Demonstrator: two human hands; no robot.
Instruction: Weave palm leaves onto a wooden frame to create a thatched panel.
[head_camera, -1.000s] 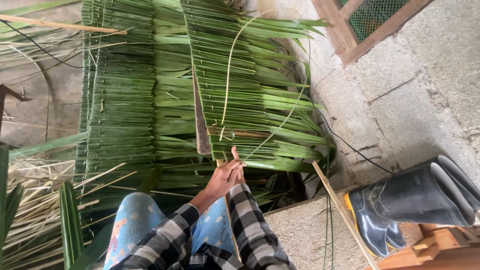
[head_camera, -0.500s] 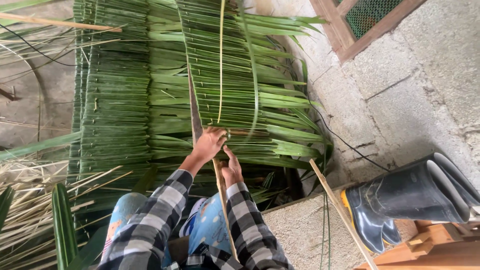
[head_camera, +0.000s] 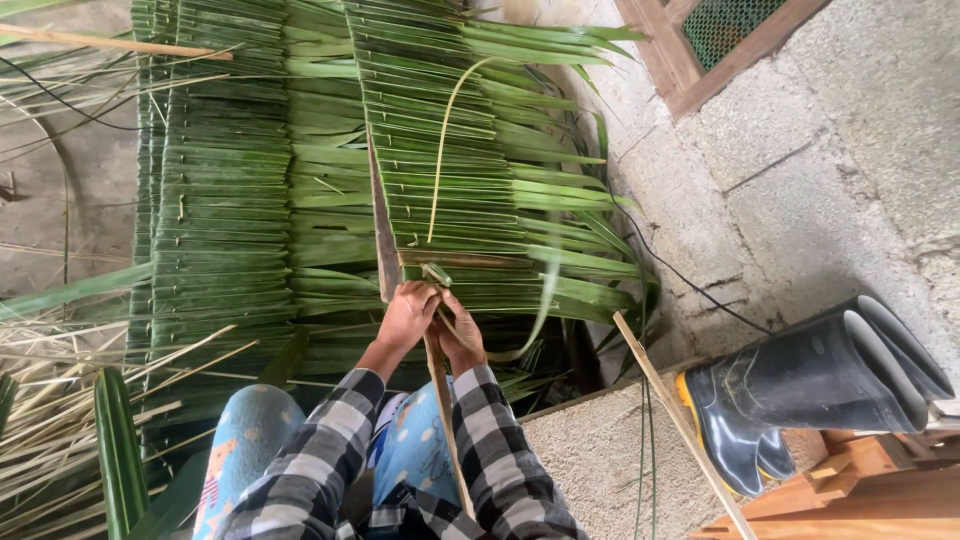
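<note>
- The left hand was curled over the near end of a woven palm-leaf panel, fingers closed around the wooden slat that ran along the panel's left edge.
- The right hand sat just beside the left, touching it, fingers pinched shut on a thin pale leaf strip that looped up across the panel and back down.
- A second slat ran from between the hands down toward the person's lap.
- The panel lay tilted on top of a stack of finished leaf panels spread over the floor.
- Both arms wore a black-and-white checked sleeve; blue patterned trousers showed below.
- Loose dry leaf stalks lay at the stack's left edge.
- A pair of black rubber boots lay on their sides by the concrete wall, well apart from the hands.
- A thin bare stick slanted between the boots and the panels.
</note>
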